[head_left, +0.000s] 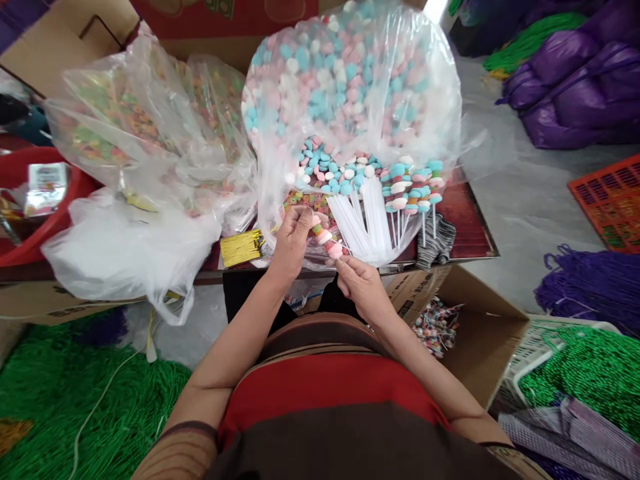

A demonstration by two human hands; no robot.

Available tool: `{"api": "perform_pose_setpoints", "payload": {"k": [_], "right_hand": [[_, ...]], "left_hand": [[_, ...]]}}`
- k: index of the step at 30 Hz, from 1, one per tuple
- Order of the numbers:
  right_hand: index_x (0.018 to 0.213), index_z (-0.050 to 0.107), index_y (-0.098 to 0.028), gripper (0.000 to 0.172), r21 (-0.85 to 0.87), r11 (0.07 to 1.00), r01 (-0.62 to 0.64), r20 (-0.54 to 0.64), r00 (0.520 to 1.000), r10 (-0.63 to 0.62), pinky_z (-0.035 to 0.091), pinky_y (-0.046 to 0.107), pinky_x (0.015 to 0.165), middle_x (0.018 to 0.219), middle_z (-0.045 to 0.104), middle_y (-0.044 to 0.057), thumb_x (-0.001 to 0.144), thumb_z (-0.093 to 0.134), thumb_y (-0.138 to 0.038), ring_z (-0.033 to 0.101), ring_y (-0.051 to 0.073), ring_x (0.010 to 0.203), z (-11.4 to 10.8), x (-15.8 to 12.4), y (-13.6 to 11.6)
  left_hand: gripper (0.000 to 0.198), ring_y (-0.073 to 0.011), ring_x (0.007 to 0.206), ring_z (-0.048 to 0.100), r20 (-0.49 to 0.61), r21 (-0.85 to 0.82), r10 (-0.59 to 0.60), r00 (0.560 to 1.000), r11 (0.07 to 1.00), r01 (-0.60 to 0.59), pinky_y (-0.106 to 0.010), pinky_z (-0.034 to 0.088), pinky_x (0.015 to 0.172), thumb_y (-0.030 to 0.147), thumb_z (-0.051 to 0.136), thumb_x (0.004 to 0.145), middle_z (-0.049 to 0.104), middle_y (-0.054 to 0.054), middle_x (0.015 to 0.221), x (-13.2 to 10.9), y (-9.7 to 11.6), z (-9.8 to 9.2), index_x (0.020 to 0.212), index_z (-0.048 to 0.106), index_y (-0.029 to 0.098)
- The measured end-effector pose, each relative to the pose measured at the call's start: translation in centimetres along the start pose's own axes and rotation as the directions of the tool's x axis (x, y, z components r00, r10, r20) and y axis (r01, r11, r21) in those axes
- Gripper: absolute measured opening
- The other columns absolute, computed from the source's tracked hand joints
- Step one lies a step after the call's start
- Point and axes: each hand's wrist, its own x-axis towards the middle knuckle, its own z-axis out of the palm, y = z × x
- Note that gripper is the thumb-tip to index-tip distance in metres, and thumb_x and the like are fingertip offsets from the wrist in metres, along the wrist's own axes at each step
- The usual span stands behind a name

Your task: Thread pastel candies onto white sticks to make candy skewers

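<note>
Between my two hands, above the table's front edge, is a candy skewer [324, 237] of pink, white, green and orange pieces, tilted down to the right. My left hand [294, 237] pinches its upper end. At its lower end, the fingers of my right hand [360, 280] are closed; the stick itself is mostly hidden. Just beyond lie a bundle of white sticks [367, 223] and loose pink, white and blue candies [333, 167]. Several finished candy skewers [413, 187] lie to the right of the sticks. Small ring-shaped gummies [313, 199] show behind my left hand.
A big clear bag of candies [350, 80] stands at the back, with bags of gummies [150, 113] to its left. Yellow twist ties [241, 248], a grey glove [437, 241] and a red basin [45, 220] are on the table. Below right is an open carton [480, 333] holding wrapped candy.
</note>
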Motion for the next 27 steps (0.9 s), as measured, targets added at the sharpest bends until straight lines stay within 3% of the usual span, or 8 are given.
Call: {"api": "perform_pose_setpoints", "payload": {"k": [4,8,11,14,18,22,24,27], "right_hand": [[0.083,0.062,-0.022,0.039,-0.046,0.997,0.067,-0.109,0.991,-0.072,0.022,0.024,0.046,0.051,0.042,-0.01,0.084,0.069,-0.06,0.029,0.008,0.045,-0.1,0.4,0.8],[0.079,0.065,-0.021,0.04,-0.215,0.962,0.169,-0.131,0.971,-0.2,0.032,0.025,0.051,0.05,0.048,-0.006,0.088,0.064,-0.06,0.041,0.01,0.049,0.2,0.4,1.2],[0.08,0.062,-0.022,0.044,-0.093,0.993,0.069,-0.055,0.996,-0.074,0.027,0.024,0.044,0.047,0.048,-0.008,0.087,0.062,-0.066,0.036,0.009,0.042,0.8,0.2,1.3],[0.079,0.059,-0.022,0.049,0.046,0.997,-0.056,0.023,0.998,0.055,0.019,0.024,0.038,0.047,0.052,-0.008,0.083,0.063,-0.071,0.027,0.007,0.035,0.8,0.0,0.8],[0.079,0.065,-0.02,0.041,-0.118,0.99,0.082,-0.109,0.989,-0.095,0.025,0.022,0.042,0.05,0.055,-0.006,0.087,0.064,-0.06,0.033,0.008,0.041,-1.7,0.0,-1.5],[0.086,0.071,-0.02,0.026,-0.434,0.883,0.181,-0.394,0.843,-0.367,0.037,0.025,0.054,0.057,0.06,-0.004,0.089,0.059,-0.042,0.046,0.012,0.051,-6.5,1.9,-5.0],[0.087,0.073,-0.02,0.027,-0.618,0.771,0.15,-0.399,0.786,-0.473,0.043,0.028,0.062,0.057,0.063,-0.001,0.091,0.052,-0.036,0.054,0.016,0.057,-8.7,3.6,-6.4],[0.086,0.076,-0.019,0.031,-0.827,0.562,0.028,-0.326,0.79,-0.519,0.047,0.032,0.073,0.064,0.069,0.005,0.093,0.048,-0.032,0.064,0.022,0.071,-11.1,6.2,-7.5]], "left_hand": [[0.034,-0.0125,0.064,0.066,-0.018,-0.301,-0.156,0.988,0.943,0.143,-0.024,0.052,0.058,0.047,0.079,0.081,0.067,0.002,0.075,-0.6,1.2,1.7,0.088,0.057,0.023],[0.033,-0.0082,0.055,0.056,-0.045,-0.414,-0.272,0.961,0.881,0.229,-0.018,0.041,0.044,0.047,0.076,0.081,0.059,0.004,0.071,-1.9,1.9,3.4,0.085,0.056,0.021],[0.032,-0.0057,0.051,0.051,-0.106,-0.427,-0.312,0.944,0.872,0.24,-0.016,0.031,0.038,0.045,0.075,0.08,0.055,0.005,0.07,-2.4,2.2,4.2,0.081,0.054,0.021],[0.03,-0.006,0.052,0.053,-0.101,-0.415,-0.305,0.947,0.878,0.238,-0.017,0.036,0.041,0.044,0.074,0.082,0.056,0.005,0.071,-2.3,2.2,4.3,0.083,0.055,0.021],[0.043,-0.0127,0.071,0.067,0.031,-0.35,-0.212,0.977,0.913,0.21,-0.023,0.052,0.056,0.062,0.068,0.087,0.071,-0.002,0.089,-1.5,1.2,3.4,0.107,0.063,0.024],[0.058,-0.0173,0.089,0.074,0.019,-0.237,-0.168,0.986,0.957,0.167,-0.029,0.059,0.074,0.067,0.067,0.086,0.074,-0.008,0.116,-1.1,-0.3,2.0,0.127,0.061,0.027],[0.056,-0.0162,0.09,0.074,-0.001,-0.194,-0.154,0.988,0.969,0.151,-0.028,0.058,0.075,0.06,0.071,0.085,0.074,-0.007,0.118,-1.0,-0.7,1.3,0.13,0.061,0.028],[0.047,-0.0144,0.088,0.073,-0.055,-0.154,-0.1,0.994,0.984,0.09,-0.025,0.056,0.072,0.051,0.075,0.084,0.075,-0.006,0.115,-0.9,-1.0,0.3,0.124,0.065,0.027]]}}
